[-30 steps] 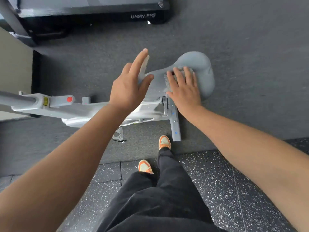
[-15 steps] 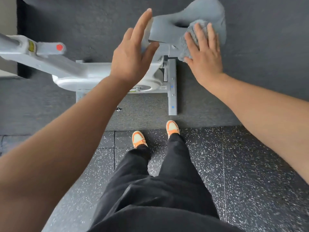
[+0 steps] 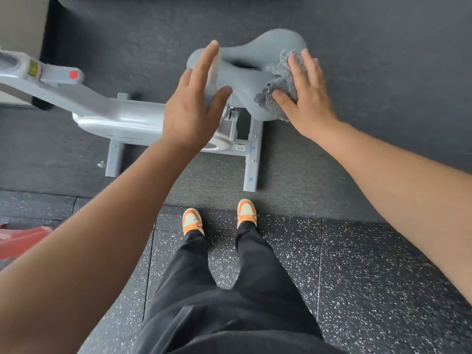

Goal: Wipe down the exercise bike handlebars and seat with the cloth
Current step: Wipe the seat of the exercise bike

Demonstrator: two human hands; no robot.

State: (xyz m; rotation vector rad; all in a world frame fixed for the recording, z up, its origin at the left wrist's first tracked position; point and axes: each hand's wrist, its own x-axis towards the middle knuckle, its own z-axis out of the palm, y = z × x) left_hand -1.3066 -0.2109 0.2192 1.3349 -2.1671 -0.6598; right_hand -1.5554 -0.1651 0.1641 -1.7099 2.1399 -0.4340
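Note:
The grey bike seat [image 3: 258,56] sits in the upper middle of the view, its narrow nose pointing left. My right hand [image 3: 305,94] presses a fuzzy grey cloth [image 3: 278,98] flat against the seat's wide rear right side, fingers spread over it. My left hand [image 3: 195,103] wraps the seat's nose, thumb under it and fingers stretched up along its near side. The light grey bike frame [image 3: 120,116] runs left from below the seat. The handlebars are out of view.
The bike's grey floor stabiliser [image 3: 251,163] stands on a dark carpet mat just beyond my orange shoes [image 3: 192,221]. Speckled rubber tiles lie underfoot. A red knob [image 3: 74,74] sits on the frame at left. A red object [image 3: 23,240] shows at the left edge.
My right hand has slid the cloth from the middle of the seat out to its rear right edge. My left hand has stayed on the seat's nose. The view has shifted.

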